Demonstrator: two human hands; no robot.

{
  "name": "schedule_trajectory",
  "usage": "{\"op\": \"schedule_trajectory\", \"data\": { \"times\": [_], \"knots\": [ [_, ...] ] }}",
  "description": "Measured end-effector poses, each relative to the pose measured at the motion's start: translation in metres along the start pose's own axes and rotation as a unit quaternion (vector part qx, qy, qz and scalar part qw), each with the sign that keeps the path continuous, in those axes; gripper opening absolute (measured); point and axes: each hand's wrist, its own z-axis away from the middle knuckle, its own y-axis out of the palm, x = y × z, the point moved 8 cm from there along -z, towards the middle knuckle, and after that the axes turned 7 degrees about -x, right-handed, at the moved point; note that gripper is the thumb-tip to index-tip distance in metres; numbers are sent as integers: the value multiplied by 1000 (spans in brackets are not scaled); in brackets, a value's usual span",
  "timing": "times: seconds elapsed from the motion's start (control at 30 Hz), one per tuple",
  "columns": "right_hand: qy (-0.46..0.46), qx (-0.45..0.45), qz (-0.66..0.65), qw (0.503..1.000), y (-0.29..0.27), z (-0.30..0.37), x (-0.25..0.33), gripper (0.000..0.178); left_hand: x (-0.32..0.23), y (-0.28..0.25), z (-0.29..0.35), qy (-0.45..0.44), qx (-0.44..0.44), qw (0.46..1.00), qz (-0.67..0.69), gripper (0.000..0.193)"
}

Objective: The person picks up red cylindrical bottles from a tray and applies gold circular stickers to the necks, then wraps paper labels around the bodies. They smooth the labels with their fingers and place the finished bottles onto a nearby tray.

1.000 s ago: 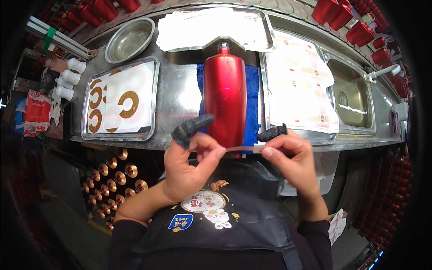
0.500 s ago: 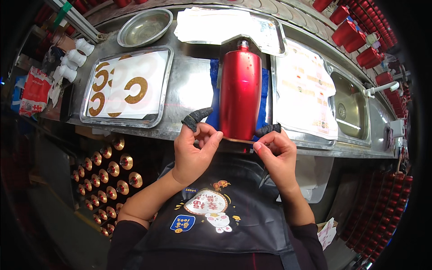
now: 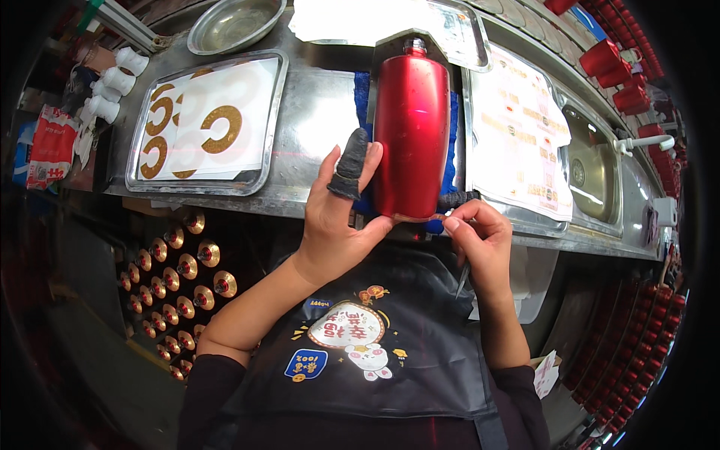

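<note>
A glossy red bottle (image 3: pixel 412 135) lies on a blue cloth (image 3: pixel 363 101), its threaded neck away from me and its base toward me. My left hand (image 3: pixel 337 202) is open at the bottle's left side, with fingers stretched out and its thumb at the base edge. A black wrap (image 3: pixel 350 165) covers one of its fingers. Along the base edge runs a thin gold-coloured strip (image 3: pixel 416 219). My right hand (image 3: pixel 481 238) pinches the strip's right end between thumb and forefinger. A slim pointed metal tool (image 3: pixel 463 279) sticks out below that hand; how it is held is hidden.
Left of the bottle, a metal tray (image 3: pixel 266 150) bears white sheets with gold C-shaped pieces. Printed sheets (image 3: pixel 517 135) lie on the right, beside a sink (image 3: pixel 592 169). A metal bowl (image 3: pixel 236 26) stands at the back left. Several gold-and-red parts (image 3: pixel 180 270) sit below the counter.
My left hand has let go of the strip's left end, spread its fingers and moved up along the bottle. The strip now lies against the base, and my right hand still pinches its other end.
</note>
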Motion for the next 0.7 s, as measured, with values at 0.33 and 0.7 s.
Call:
{"op": "schedule_trajectory", "data": {
  "times": [0.33, 0.7],
  "knots": [
    [50, 22, -118, 991, -1, 5, -11, 9, 19, 7, 1, -130, 20, 952, 276, 87],
    [25, 12, -135, 990, -5, 6, -15, 11, 15, 14, 4, -131, 11, 965, 226, 81]
  ]
}}
